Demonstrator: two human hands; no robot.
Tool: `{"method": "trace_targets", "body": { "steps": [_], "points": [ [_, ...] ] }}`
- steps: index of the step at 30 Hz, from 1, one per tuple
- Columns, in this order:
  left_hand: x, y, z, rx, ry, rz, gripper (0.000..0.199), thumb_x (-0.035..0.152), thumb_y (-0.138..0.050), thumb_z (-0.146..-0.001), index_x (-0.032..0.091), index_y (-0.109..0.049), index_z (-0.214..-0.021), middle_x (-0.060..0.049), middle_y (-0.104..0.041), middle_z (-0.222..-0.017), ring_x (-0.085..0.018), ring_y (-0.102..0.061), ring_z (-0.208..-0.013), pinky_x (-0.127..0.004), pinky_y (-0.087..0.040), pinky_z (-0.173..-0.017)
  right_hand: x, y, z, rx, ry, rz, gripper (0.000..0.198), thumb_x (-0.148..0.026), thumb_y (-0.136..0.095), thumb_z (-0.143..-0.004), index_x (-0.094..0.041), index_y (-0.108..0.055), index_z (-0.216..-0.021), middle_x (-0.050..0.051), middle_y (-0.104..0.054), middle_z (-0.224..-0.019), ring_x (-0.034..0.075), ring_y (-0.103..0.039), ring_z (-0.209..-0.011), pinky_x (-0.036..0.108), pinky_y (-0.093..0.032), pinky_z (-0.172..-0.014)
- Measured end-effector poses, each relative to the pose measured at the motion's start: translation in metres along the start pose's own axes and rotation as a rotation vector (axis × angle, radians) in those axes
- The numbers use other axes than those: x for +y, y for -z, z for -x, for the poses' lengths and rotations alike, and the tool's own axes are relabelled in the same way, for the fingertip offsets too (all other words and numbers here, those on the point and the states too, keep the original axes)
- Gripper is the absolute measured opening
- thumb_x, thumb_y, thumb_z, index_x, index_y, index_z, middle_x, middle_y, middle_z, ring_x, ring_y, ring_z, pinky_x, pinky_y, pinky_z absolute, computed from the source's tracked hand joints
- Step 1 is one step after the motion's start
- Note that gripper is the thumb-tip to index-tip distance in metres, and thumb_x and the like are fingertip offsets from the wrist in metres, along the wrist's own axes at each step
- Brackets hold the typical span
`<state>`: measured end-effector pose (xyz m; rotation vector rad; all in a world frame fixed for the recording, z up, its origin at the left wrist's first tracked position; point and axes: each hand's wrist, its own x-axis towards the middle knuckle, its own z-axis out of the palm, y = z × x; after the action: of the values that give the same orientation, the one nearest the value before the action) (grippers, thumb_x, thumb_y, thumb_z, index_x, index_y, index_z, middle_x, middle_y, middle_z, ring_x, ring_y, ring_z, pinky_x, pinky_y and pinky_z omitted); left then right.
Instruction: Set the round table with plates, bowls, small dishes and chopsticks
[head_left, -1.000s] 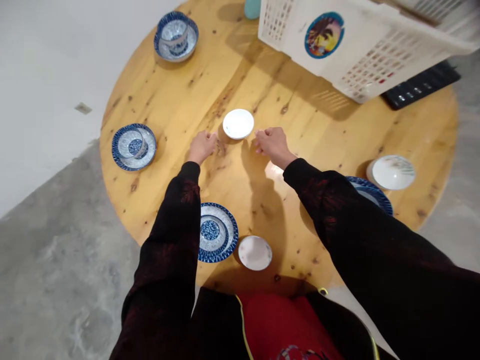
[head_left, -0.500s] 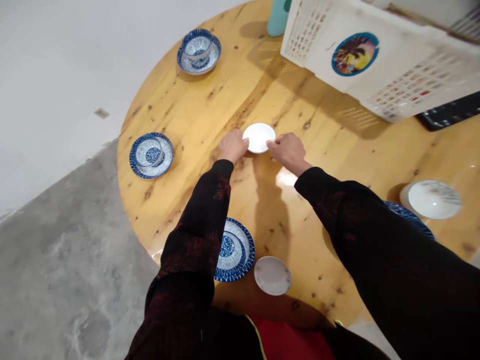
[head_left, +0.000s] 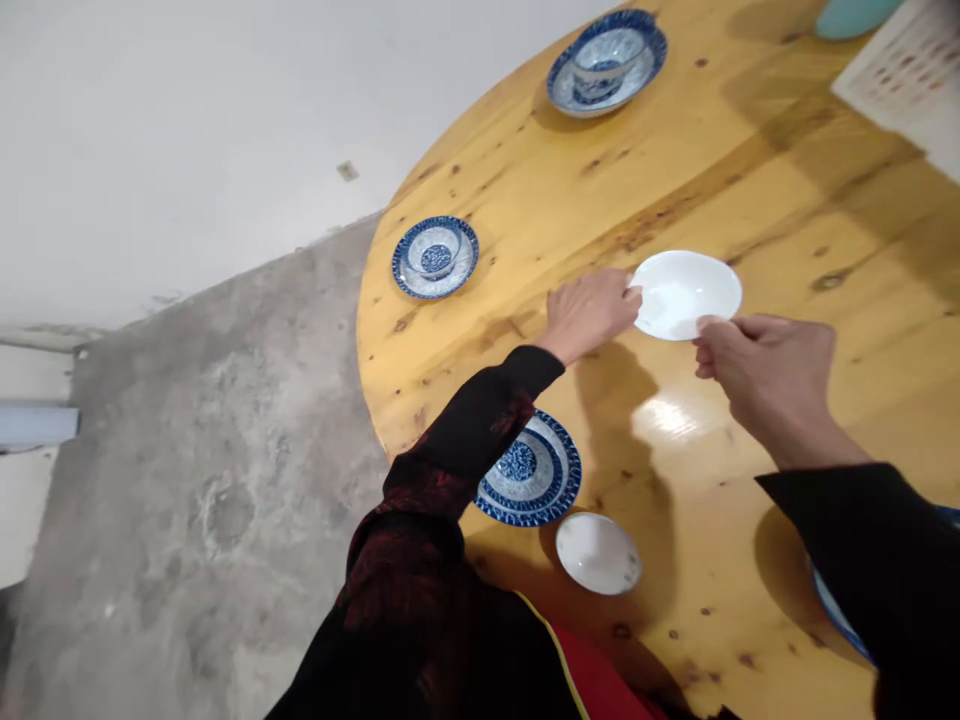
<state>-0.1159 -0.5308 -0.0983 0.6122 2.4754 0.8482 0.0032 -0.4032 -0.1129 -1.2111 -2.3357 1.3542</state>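
A small white dish (head_left: 686, 295) is held above the wooden table, pinched between my two hands. My left hand (head_left: 596, 312) is closed on its left rim. Thumb and fingers of my right hand (head_left: 772, 375) grip the right front rim. Nearer to me lies a blue-and-white plate (head_left: 551, 490), partly covered by my left sleeve, with a patterned dish or bowl on it. Beside that plate sits a small white bowl (head_left: 598, 553) with a faint floral pattern.
On the round wooden table (head_left: 517, 240), blue-and-white plates bearing bowls stand at the left edge (head_left: 436, 258) and the far edge (head_left: 592, 95). A white plastic basket (head_left: 911, 85) and a teal object (head_left: 855, 15) are at the far right. Another blue-rimmed plate (head_left: 840, 615) shows under my right sleeve.
The view has swung left, so the table things appear further right and the basket is mostly out of frame. Both hands still hold the white dish, which now appears larger and closer.
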Motion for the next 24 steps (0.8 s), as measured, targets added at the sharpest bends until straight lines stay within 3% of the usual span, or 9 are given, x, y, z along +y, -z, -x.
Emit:
{"method": "trace_targets", "body": {
  "steps": [3,6,9,12,15,18,21,24],
  "points": [
    [-0.010,0.017,0.085,0.136,-0.101,0.015,0.040,0.025,-0.052,-0.104,0.022,-0.046,-0.065,-0.004,-0.070,-0.078,-0.019,-0.067,-0.083,-0.037,-0.047,-0.075,-0.009,0.017,0.067,-0.081,0.049,-0.033,0.030,-0.033,-0.064,-0.080,-0.026,-0.056,-0.053,0.007,-0.056,-0.054,0.020,-0.054,-0.052,0.039,-0.046,-0.055],
    [-0.030,0.020,0.186,0.186,-0.044,0.161,0.042,0.029,-0.052,-0.103,0.022,-0.045,-0.062,0.000,-0.064,-0.066,-0.015,-0.060,-0.068,-0.031,-0.045,-0.071,-0.002,0.027,0.139,-0.283,0.105,-0.063,0.037,-0.045,-0.061,-0.079,-0.027,-0.050,-0.049,0.005,-0.051,-0.050,0.020,-0.050,-0.049,0.037,-0.043,-0.052],
    [-0.055,0.003,0.283,0.230,0.152,0.291,0.042,0.037,-0.052,-0.100,0.021,-0.046,-0.062,0.001,-0.062,-0.061,-0.013,-0.056,-0.062,-0.028,-0.043,-0.066,0.025,0.020,0.202,-0.480,0.150,-0.099,0.044,-0.058,-0.056,-0.080,-0.028,-0.044,-0.050,0.003,-0.046,-0.048,0.020,-0.046,-0.048,0.035,-0.037,-0.050],
    [-0.078,-0.024,0.355,0.247,0.360,0.367,0.040,0.043,-0.051,-0.097,0.022,-0.051,-0.063,0.002,-0.061,-0.061,-0.012,-0.054,-0.058,-0.026,-0.041,-0.060,0.055,0.003,0.252,-0.571,0.216,-0.066,0.047,-0.063,-0.051,-0.082,-0.027,-0.039,-0.053,0.002,-0.044,-0.050,0.019,-0.042,-0.051,0.034,-0.034,-0.051],
    [-0.096,-0.043,0.393,0.293,0.436,0.372,0.040,0.045,-0.050,-0.094,0.022,-0.050,-0.062,0.002,-0.059,-0.060,-0.012,-0.053,-0.056,-0.026,-0.040,-0.058,0.076,-0.011,0.289,-0.568,0.250,-0.022,0.046,-0.064,-0.047,-0.082,-0.027,-0.039,-0.054,0.003,-0.046,-0.051,0.019,-0.041,-0.051,0.034,-0.032,-0.053],
    [-0.109,-0.046,0.404,0.306,0.428,0.354,0.038,0.043,-0.049,-0.093,0.022,-0.050,-0.061,0.002,-0.059,-0.059,-0.012,-0.053,-0.056,-0.026,-0.039,-0.058,0.086,-0.020,0.312,-0.613,0.203,-0.046,0.047,-0.065,-0.046,-0.084,-0.028,-0.040,-0.055,0.003,-0.050,-0.051,0.020,-0.046,-0.051,0.034,-0.035,-0.053],
    [-0.122,-0.034,0.401,0.263,0.376,0.287,0.037,0.040,-0.048,-0.093,0.022,-0.049,-0.061,0.001,-0.060,-0.060,-0.012,-0.054,-0.057,-0.026,-0.038,-0.060,0.086,-0.033,0.321,-0.668,0.079,-0.103,0.046,-0.066,-0.047,-0.082,-0.027,-0.046,-0.056,0.003,-0.055,-0.050,0.020,-0.052,-0.049,0.033,-0.039,-0.053],
    [-0.147,-0.011,0.398,0.212,0.313,0.232,0.039,0.040,-0.048,-0.094,0.021,-0.046,-0.060,0.001,-0.061,-0.060,-0.012,-0.054,-0.058,-0.025,-0.037,-0.062,0.074,-0.061,0.326,-0.652,0.026,-0.131,0.044,-0.064,-0.048,-0.080,-0.026,-0.050,-0.057,0.003,-0.057,-0.051,0.019,-0.053,-0.046,0.032,-0.039,-0.050]
  ]
}}
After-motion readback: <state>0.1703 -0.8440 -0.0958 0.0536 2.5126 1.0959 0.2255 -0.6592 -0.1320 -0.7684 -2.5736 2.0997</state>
